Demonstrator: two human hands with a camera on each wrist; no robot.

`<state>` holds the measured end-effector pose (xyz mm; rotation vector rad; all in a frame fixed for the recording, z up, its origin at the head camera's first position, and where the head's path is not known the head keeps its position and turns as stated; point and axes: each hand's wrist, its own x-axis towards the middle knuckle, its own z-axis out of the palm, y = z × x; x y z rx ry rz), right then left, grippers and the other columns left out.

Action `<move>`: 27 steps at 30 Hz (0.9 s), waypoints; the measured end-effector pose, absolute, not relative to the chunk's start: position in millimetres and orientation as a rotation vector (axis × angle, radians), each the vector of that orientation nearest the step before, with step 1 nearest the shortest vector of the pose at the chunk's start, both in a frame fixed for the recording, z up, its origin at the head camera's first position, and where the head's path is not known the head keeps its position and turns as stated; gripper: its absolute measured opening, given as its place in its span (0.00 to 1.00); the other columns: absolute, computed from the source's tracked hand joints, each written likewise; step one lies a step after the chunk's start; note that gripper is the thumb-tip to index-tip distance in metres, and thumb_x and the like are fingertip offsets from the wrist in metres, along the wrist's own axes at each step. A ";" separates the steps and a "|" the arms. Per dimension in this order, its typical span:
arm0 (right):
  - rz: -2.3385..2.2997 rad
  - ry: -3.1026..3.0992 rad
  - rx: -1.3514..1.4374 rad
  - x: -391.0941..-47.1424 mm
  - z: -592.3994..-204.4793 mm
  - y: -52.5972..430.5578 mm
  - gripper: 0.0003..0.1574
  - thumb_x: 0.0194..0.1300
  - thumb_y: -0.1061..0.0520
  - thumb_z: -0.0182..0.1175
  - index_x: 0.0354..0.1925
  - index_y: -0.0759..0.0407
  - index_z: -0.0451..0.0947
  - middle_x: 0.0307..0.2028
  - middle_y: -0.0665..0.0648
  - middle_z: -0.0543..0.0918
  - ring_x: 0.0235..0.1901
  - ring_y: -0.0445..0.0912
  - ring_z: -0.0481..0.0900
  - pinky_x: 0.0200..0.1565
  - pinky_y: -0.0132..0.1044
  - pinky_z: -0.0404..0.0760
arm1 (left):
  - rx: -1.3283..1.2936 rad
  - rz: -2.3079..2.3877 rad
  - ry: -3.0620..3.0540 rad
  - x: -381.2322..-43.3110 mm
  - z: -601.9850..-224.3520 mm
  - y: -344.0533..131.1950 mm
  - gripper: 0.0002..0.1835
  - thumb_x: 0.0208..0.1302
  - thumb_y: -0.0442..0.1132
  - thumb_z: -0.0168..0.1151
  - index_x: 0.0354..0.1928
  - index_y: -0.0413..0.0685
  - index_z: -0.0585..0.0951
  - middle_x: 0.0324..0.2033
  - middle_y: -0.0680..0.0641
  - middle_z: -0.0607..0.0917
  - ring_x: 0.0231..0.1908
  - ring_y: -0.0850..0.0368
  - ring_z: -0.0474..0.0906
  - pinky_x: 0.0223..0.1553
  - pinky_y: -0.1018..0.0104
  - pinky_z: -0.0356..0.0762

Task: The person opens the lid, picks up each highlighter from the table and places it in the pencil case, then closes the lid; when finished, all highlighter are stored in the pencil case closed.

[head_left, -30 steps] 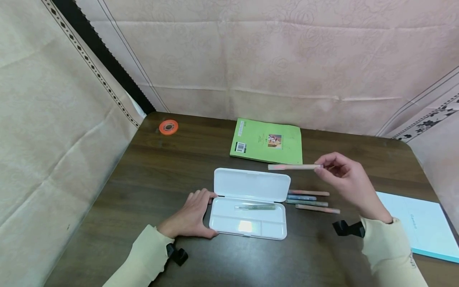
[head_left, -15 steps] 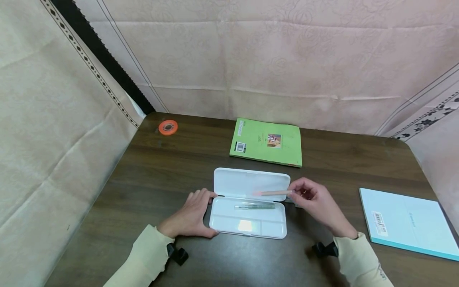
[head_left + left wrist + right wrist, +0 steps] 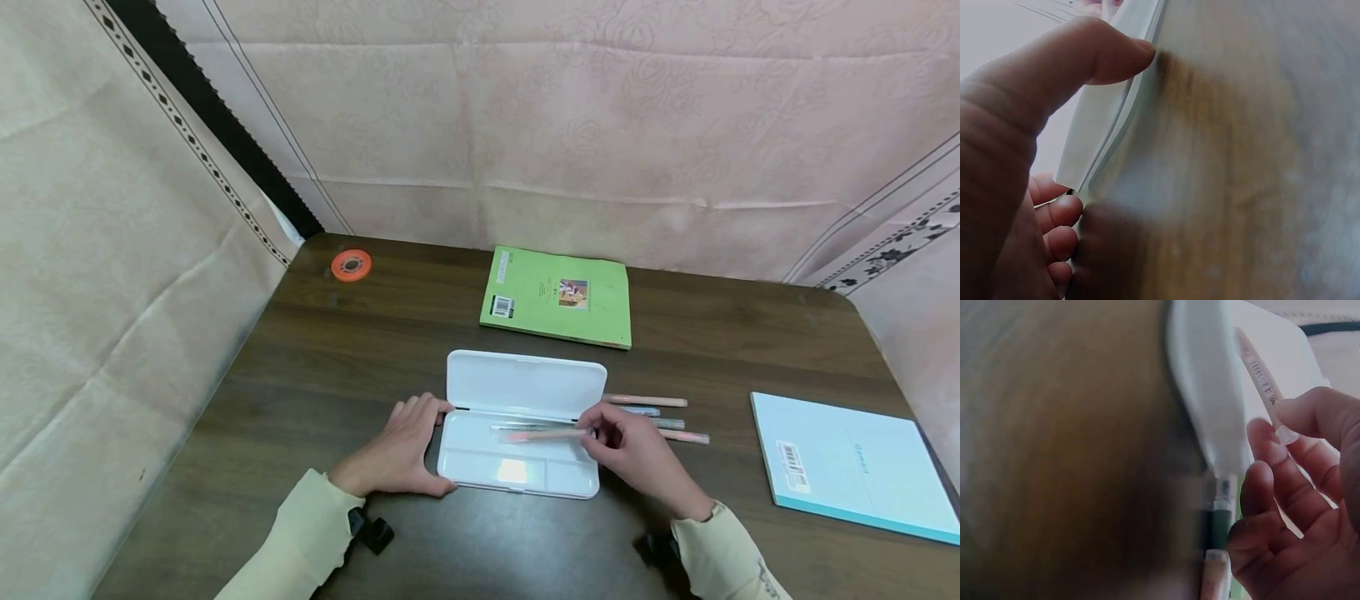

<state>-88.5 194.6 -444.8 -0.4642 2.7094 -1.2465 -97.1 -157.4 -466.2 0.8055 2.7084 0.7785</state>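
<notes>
A white pencil case (image 3: pixel 525 358) lies with its lid folded back on the table. My left hand (image 3: pixel 405 454) grips its left end, thumb on the front wall (image 3: pixel 1125 59) and fingers at the back corner. Between thumb and fingertips, my right hand (image 3: pixel 637 450) pinches one end of a pale pink pen (image 3: pixel 543 435), held over the case's long rear compartment. Inside that compartment lies a clear greenish pen (image 3: pixel 517 427), partly covered by the pink one. Printed markings show on the held pen (image 3: pixel 1260 378) in the right wrist view.
Several pens, including a pink one (image 3: pixel 648 401), lie right of the case, partly behind my right hand. A green book (image 3: pixel 547 292) is behind the case, a light blue book (image 3: pixel 847 467) at the right. An orange ring-shaped object (image 3: pixel 351 265) sits far left.
My right hand has carried the pink pen left and down, from beside the green book to over the case's lower half. The left hand has stayed at the case's left end.
</notes>
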 end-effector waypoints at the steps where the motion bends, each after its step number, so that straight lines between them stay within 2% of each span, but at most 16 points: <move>1: -1.233 2.719 -0.467 -88.3 -445.4 193.1 0.10 0.60 0.62 0.67 0.37 0.49 0.80 0.24 0.46 0.74 0.23 0.37 0.69 0.25 0.30 0.70 | 0.808 0.776 2.711 -97.1 -466.4 -157.3 0.48 0.40 0.62 0.74 0.62 0.50 0.65 0.49 0.53 0.70 0.44 0.61 0.61 0.46 0.63 0.56; 7: -1.222 2.743 -0.478 -87.5 -447.8 188.9 0.11 0.59 0.63 0.68 0.36 0.49 0.79 0.25 0.46 0.73 0.23 0.37 0.69 0.25 0.30 0.71 | 0.809 0.775 2.717 -96.7 -467.4 -156.8 0.48 0.40 0.62 0.75 0.61 0.50 0.65 0.49 0.53 0.70 0.44 0.61 0.61 0.46 0.63 0.57; 19: -1.314 2.667 -0.438 -88.4 -444.5 195.5 0.09 0.61 0.60 0.67 0.40 0.51 0.80 0.27 0.48 0.75 0.25 0.39 0.71 0.27 0.30 0.72 | 0.794 0.768 2.712 -97.5 -466.9 -155.6 0.48 0.39 0.61 0.76 0.61 0.49 0.65 0.48 0.53 0.70 0.44 0.60 0.60 0.46 0.62 0.57; 27: -1.366 2.700 -0.370 -93.4 -423.7 217.5 0.10 0.63 0.56 0.67 0.44 0.54 0.80 0.30 0.51 0.79 0.28 0.42 0.73 0.29 0.32 0.73 | 0.781 0.765 2.710 -97.0 -466.1 -155.5 0.49 0.39 0.61 0.76 0.61 0.49 0.65 0.48 0.53 0.70 0.44 0.60 0.61 0.46 0.62 0.57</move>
